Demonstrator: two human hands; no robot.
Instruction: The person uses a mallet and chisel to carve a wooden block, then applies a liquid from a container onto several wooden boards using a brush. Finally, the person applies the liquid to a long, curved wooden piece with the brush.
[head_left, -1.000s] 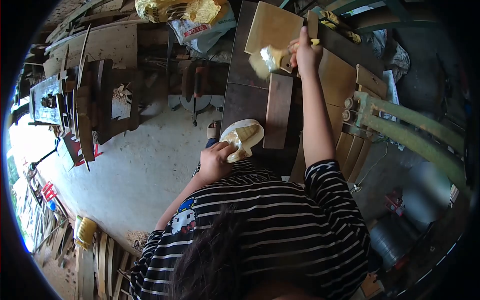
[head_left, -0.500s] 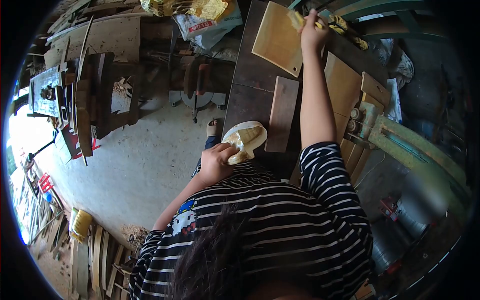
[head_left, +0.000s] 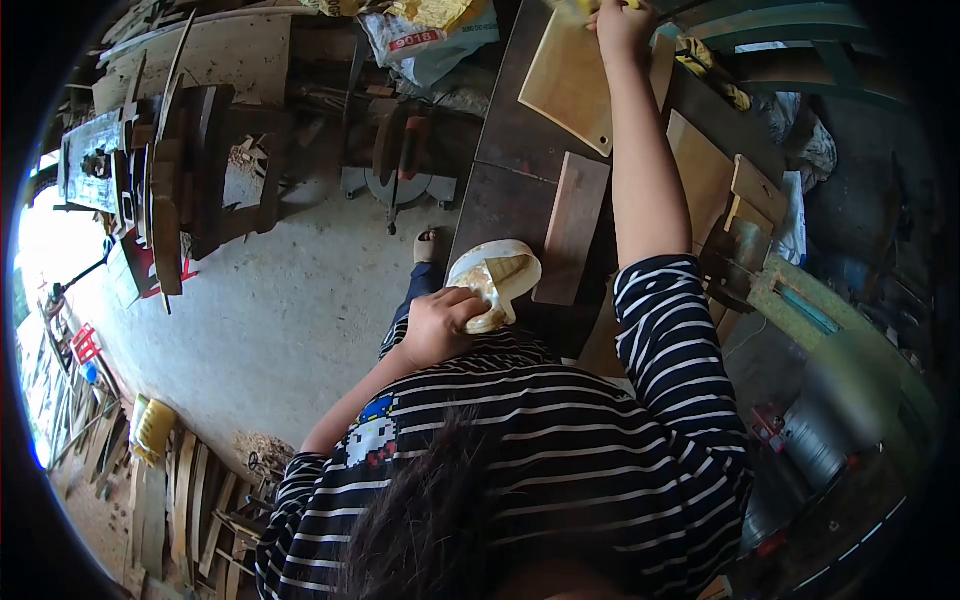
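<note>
My left hand [head_left: 440, 328] is closed on the edge of a white plastic container [head_left: 527, 262], held tilted near my body. Yellowish residue coats the inside of the container. At the top of the view, my right hand [head_left: 626, 38] is closed around a paintbrush [head_left: 574, 10], whose bristles look blurred. The brush is at the far part of a pale wooden cutting board [head_left: 566, 82] with a small hole in its near corner. This board lies on a dark table [head_left: 503, 205]. Nearer to me, a brown wooden plank [head_left: 575, 228] rests on the same table.
Right of my forearm are more pale boards [head_left: 698, 170] and a green metal machine [head_left: 810, 310]. A saw [head_left: 400, 165] stands on the floor to the left, below plastic sacks [head_left: 430, 45]. Stacked wood [head_left: 190, 190] fills the far left.
My right hand and the brush have moved farther away and slightly left over the cutting board. The view has shifted a little. My left hand keeps its hold on the container.
</note>
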